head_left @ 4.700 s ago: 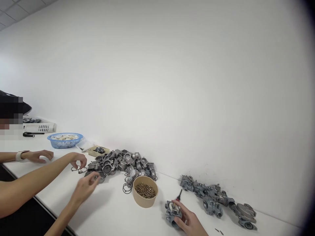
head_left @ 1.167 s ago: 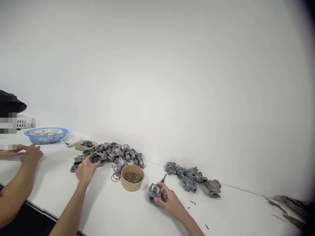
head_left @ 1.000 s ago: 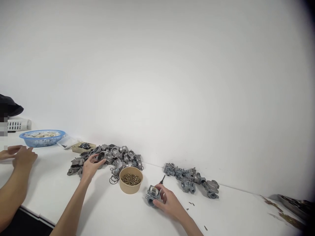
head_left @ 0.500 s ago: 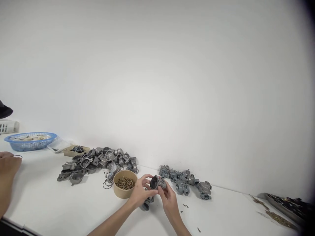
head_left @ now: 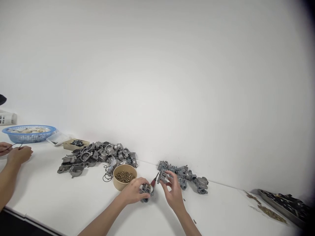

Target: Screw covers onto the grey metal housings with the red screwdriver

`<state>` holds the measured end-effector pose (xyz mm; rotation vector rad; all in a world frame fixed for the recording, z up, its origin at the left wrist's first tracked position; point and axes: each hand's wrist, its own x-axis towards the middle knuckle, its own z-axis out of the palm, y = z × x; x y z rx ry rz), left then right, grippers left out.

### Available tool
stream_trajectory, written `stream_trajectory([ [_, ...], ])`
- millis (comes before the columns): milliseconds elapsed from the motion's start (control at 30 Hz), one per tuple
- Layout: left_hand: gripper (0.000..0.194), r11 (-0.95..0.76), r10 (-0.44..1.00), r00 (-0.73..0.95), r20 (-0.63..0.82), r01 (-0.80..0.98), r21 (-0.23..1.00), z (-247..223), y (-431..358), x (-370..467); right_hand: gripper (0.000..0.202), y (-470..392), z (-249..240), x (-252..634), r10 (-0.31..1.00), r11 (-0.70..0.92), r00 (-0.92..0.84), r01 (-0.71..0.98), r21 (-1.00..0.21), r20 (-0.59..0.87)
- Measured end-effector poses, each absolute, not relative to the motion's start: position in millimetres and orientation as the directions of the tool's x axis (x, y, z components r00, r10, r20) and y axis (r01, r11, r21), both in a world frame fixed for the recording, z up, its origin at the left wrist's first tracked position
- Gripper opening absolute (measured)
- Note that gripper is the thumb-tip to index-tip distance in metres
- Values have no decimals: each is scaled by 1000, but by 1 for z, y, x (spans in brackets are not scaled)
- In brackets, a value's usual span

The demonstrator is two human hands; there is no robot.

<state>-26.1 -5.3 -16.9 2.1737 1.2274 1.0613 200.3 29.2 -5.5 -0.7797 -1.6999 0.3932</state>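
Note:
My left hand [head_left: 134, 190] is closed around a grey metal housing [head_left: 147, 190] low over the white table, just right of a round tan tub [head_left: 118, 185] of brass-coloured screws. My right hand [head_left: 172, 190] grips a smaller grey metal cup [head_left: 163, 177] between thumb and fingers, with its rim turned left. Between the two hands a red-handled screwdriver [head_left: 153, 182] shows, its dark shaft pointing up and right. Behind my right hand lies a row of grey metal housings [head_left: 202, 183].
Grey metal cups [head_left: 103, 155] form a pile at the left, with black rings [head_left: 107, 177] beside it. Farther left are a tan tray [head_left: 70, 146], a blue basket [head_left: 31, 137] and another person's hands [head_left: 19, 155] with a black ring. A dark parts tray [head_left: 283, 206] stands far right.
My left hand has left the metal cup and taken hold of the housing on the table. The cup has moved right in my right hand. The screwdriver has come into view.

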Motion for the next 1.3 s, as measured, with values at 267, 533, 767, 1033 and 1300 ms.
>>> stream_trajectory([
  [267,65,-402,916,209,344,513,759,-26,-4,-16,34,17,-15,177,615,763,-352,490,-421,705],
  [533,90,-390,921,194,339,442,808,-27,-2,-14,33,13,-14,172,677,721,-425,547,-425,601],
  [767,89,-390,920,213,329,415,822,-30,3,-14,31,19,-10,184,694,720,-468,447,-531,547],
  [1033,70,-483,875,235,422,447,753,-17,2,-26,33,21,-16,181,715,696,-453,391,-602,532],
  [1300,24,-229,936,54,348,844,485,39,41,-88,39,15,-9,188,707,698,-517,400,-595,482],
])
